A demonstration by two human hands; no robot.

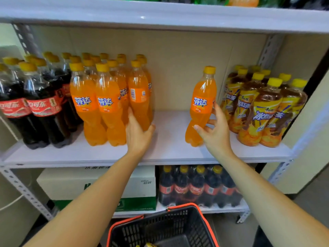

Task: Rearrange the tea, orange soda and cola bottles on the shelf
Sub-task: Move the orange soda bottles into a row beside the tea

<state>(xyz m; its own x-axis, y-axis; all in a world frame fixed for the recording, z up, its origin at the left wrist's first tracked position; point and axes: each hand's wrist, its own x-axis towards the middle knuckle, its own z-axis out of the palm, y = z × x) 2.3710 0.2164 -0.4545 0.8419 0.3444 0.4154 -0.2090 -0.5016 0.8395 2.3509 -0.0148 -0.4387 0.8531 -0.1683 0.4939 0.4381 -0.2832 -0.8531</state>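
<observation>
Tilted stray orange soda bottle [202, 106] sat in right hand [216, 134], fingers [216, 109] curled round it, presumably bound for the orange group [99, 100], whose end bottle [139, 93] left hand [138, 134] clasped.

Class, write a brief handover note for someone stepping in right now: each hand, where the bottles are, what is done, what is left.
Left hand: grips the end bottle of the orange soda group, low down.
Right hand: holds the lone orange soda bottle, tilted, in the gap beside the tea bottles.
Cola bottles stand at the left of the shelf.
Done: the three kinds are grouped.
Left: probably join the lone bottle to its group.
</observation>
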